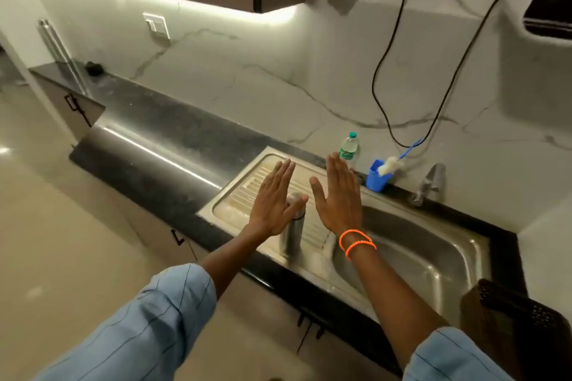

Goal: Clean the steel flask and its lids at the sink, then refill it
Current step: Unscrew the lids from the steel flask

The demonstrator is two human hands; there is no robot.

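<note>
Standing upright on the sink (pixel 235 195) drainboard, flask (pixel 294 226) is looking rigid, smooth, probably slippery once wet. Left hand (pixel 272 198) and right hand (pixel 337 195) are hovering flat, fingers straight, holding nothing; grip mid-body.

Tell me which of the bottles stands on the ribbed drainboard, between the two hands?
The steel flask. It stands upright on the drainboard; the clear plastic bottle with a green cap stands behind the sink, by the wall.

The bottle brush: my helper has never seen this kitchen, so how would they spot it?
Find the steel sink in the black counter. Behind it, against the marble wall left of the tap, stands a blue cup. The bottle brush leans out of it: the only thing with a white fluffy head and thin blue handle.
</note>
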